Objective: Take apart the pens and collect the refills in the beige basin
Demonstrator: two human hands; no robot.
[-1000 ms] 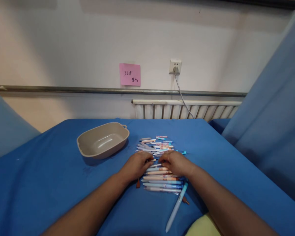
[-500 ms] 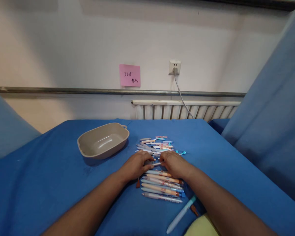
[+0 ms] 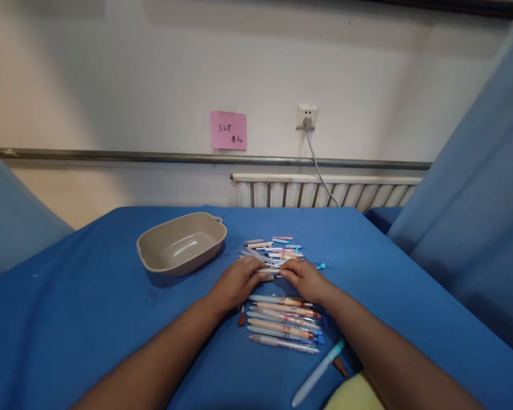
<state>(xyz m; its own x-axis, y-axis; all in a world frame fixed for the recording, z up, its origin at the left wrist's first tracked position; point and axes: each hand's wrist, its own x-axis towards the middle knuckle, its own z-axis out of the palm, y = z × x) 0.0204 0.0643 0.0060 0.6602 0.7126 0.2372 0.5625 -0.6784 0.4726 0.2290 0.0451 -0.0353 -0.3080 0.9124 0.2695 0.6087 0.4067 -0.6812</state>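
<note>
My left hand point(image 3: 238, 279) and my right hand point(image 3: 304, 278) face each other over the blue cloth. Between their closed fingertips a slim whitish pen part point(image 3: 268, 271) lies crosswise, pinched at both ends; whether it is whole or in pieces I cannot tell. Just beyond my fingers is a loose pile of pen parts point(image 3: 277, 249), thin tubes and barrels. Nearer to me, several assembled-looking pens point(image 3: 282, 328) lie side by side in a row. A light-blue pen barrel with a teal end point(image 3: 316, 376) lies aslant by my right forearm, beside a small brown piece point(image 3: 340, 367).
An oval beige basin point(image 3: 182, 245) stands at the left on the blue cloth point(image 3: 111, 296). Something yellow point(image 3: 355, 394) shows at the bottom edge. Behind the table are a radiator point(image 3: 325, 191), a rail, and a socket point(image 3: 307, 117) with a plugged-in cable. Blue curtains point(image 3: 461, 171) hang at both sides.
Both hands have shifted slightly away from me, towards the loose pile, and now pinch a pale piece between them. The pen row shows more fully at its far edge.
</note>
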